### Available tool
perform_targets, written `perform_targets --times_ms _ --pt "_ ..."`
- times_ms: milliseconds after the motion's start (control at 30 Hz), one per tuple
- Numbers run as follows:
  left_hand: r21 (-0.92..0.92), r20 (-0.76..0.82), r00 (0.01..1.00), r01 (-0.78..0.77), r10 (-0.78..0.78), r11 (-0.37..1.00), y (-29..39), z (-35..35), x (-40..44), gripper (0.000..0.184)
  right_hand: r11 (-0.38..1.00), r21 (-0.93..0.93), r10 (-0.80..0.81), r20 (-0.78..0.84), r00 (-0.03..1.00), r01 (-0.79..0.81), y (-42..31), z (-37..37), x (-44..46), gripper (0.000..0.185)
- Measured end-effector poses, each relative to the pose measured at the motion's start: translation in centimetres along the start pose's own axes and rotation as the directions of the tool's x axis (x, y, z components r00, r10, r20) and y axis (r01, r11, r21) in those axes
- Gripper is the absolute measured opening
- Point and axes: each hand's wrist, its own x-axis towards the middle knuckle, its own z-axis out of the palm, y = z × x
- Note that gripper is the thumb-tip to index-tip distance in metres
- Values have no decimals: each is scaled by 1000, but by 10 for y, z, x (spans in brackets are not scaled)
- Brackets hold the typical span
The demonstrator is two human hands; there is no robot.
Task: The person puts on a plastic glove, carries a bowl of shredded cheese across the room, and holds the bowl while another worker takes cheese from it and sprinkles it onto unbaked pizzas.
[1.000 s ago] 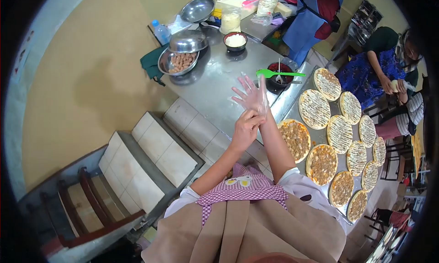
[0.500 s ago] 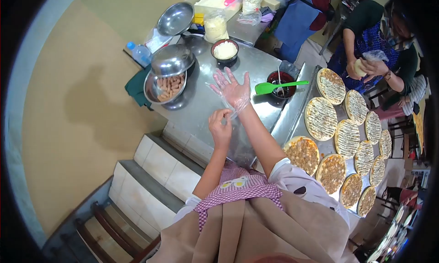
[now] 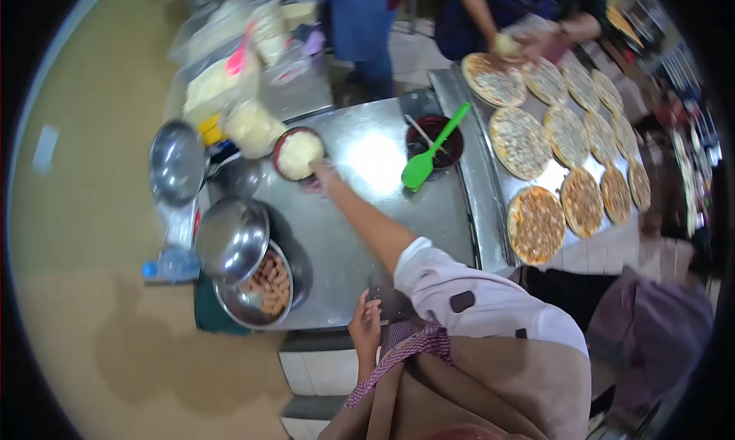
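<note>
My right hand (image 3: 321, 175), in a clear plastic glove, reaches across the steel table to a dark red bowl (image 3: 285, 172) of white grated cheese (image 3: 300, 153). Its thumb is at the near rim and the fingers are around the side, blurred and partly hidden. Close to my apron, at the table's front edge, my left hand (image 3: 365, 323) is bare, fingers loosely bent and apart, holding nothing visible. Right of the bowl, a green spatula (image 3: 419, 169) lies across a dark bowl (image 3: 457, 145) that also has a thin-handled utensil in it.
Round topped pizzas (image 3: 521, 141) fill a metal tray at right. A co-worker's hands (image 3: 528, 45) hold a pale item above the far pizzas. At left are a steel bowl of sausage pieces (image 3: 272, 285), a steel lid (image 3: 232, 239), a bottle (image 3: 174, 265) and a bag (image 3: 251, 127).
My right hand has moved from beside my left hand forward to the cheese bowl. My left hand has let go of the glove's cuff and drawn back. The view has turned right.
</note>
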Motion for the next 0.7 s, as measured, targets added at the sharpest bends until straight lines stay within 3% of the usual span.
perform_targets --times_ms 33,167,233,267,300,433,500,567,600,633,700 --pt "-1 22 999 37 -37 999 -4 -13 2 34 999 20 33 -103 994 -31 9 2 18 38" --pt "29 132 990 41 -44 999 -15 -44 16 31 1000 -18 14 -123 992 -16 25 -6 -3 32" --pt "-1 213 977 23 -22 1000 -14 -43 28 30 1000 2 -25 -84 996 26 47 -23 -25 31" --pt "-2 288 957 24 -23 1000 -15 -41 31 30 997 -79 -7 27 1000 9 61 -41 -36 32" --pt "0 368 930 23 -21 1000 -15 -36 33 29 978 -192 95 38 995 -86 44 -45 -85 32" --pt "37 679 732 47 -60 998 -12 -10 37 28 975 -212 74 55 996 -61 62 -106 -188 30" --pt "76 763 640 45 -87 996 -13 7 39 27 960 -273 68 18 997 -61 42 -134 -261 31" --pt "121 808 572 67 -138 990 -9 24 36 26 890 -451 37 -66 997 -63 20 -166 -327 37" --pt "259 804 545 40 -238 965 -10 28 38 26 866 -498 -134 -139 981 48 22 -186 -352 37" --pt "276 825 505 27 -252 961 1 37 35 26 822 -551 -296 -203 933 141 27 -205 -375 38" --pt "304 857 435 6 -276 953 33 64 24 26 723 -682 -419 -304 856 111 35 -250 -410 42"
